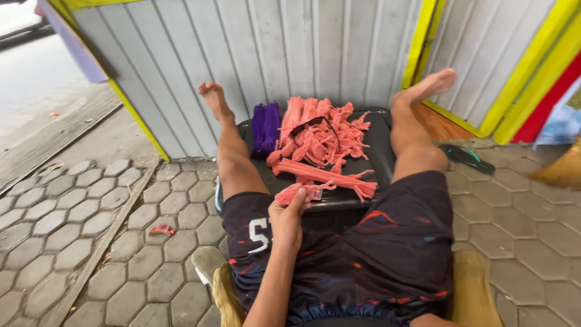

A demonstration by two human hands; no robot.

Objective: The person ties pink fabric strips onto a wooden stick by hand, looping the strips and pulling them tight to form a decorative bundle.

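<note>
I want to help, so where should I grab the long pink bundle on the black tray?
Probably around the middle of the pink bundle, coming from above with the fingers wrapped across the strands. It lies flat on the black tray, running left to right, and its right end fans out loose, so gripping there could let strands slip. The left hand holds a smaller bunch nearby.

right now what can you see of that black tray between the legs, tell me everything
The black tray looks like smooth, slightly glossy plastic with rounded corners and a raised rim. It lies flat on the paving, between the person's bare legs, its far edge near the corrugated wall. It carries a heap of pink strips, a straight bundle of pink strips and a purple bunch. The left hand grips a small pink bunch at its near rim. The right hand is out of view.
</note>
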